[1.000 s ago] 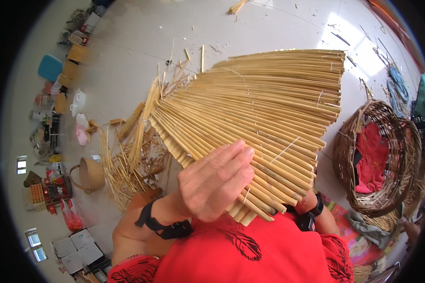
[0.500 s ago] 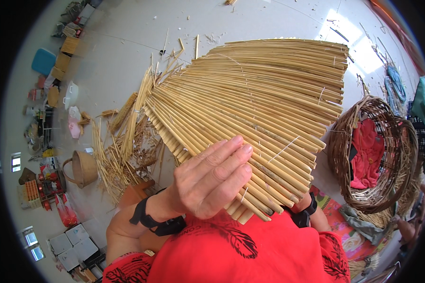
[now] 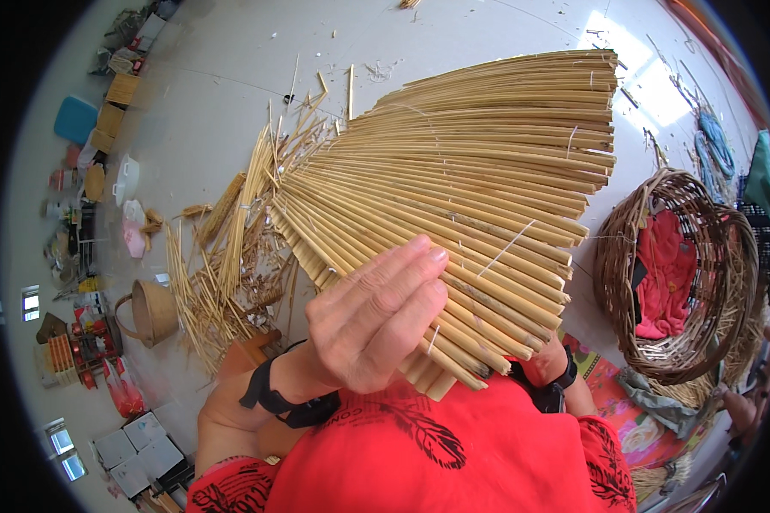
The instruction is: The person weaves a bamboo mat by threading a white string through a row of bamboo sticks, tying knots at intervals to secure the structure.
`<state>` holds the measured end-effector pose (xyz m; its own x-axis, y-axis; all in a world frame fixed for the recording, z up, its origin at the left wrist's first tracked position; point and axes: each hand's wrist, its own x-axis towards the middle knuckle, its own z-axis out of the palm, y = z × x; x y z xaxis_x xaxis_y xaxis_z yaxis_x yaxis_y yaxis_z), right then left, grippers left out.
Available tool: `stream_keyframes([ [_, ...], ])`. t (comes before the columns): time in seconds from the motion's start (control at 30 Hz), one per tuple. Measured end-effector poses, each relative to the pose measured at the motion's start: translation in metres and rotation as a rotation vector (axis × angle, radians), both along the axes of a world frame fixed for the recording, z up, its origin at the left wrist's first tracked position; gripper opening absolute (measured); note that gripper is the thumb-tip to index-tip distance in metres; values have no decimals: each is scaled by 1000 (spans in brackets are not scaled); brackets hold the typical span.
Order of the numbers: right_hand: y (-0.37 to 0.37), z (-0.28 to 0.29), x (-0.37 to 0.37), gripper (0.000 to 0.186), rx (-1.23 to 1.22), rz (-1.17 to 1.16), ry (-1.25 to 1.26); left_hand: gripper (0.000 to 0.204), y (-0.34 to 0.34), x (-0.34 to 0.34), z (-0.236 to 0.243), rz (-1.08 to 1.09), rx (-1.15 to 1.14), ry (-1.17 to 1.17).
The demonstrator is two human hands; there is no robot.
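A fan-shaped mat of stitched straw stalks (image 3: 453, 162) is held up in front of me, narrow at the left and wide at the right. White threads run across its stalks. My left hand (image 3: 381, 316) is closed on its near edge, fingers pressed together on the top face and thumb hidden. My right hand (image 3: 546, 366) is mostly behind the mat's near right corner; its fingers do not show. Beneath the left end, loose straw stalks (image 3: 244, 222) lie in a heap on the floor.
To the right stands a brown wicker basket (image 3: 612, 282) with red cloth (image 3: 663, 274) inside. A small tan basket (image 3: 152, 312) sits at the left. Boxes and household goods line the left wall. Blue cord (image 3: 714, 145) lies at the far right.
The mat has shifted a little to the left, its wide far end tilting away and upward. My left hand has moved slightly left with it, keeping its grip.
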<state>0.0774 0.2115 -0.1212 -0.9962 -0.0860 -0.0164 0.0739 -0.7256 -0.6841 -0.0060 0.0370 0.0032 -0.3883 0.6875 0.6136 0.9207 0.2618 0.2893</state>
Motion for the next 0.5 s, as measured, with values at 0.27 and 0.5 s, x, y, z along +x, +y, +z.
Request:
stream_keyframes([
  [0.27,-2,26,-10,21,-210,30,-45,23,-6,-10,19,116,10,-126],
  [0.5,-11,84,-62,11,15,-80,126,30,-25,-40,31,440,362,-224],
])
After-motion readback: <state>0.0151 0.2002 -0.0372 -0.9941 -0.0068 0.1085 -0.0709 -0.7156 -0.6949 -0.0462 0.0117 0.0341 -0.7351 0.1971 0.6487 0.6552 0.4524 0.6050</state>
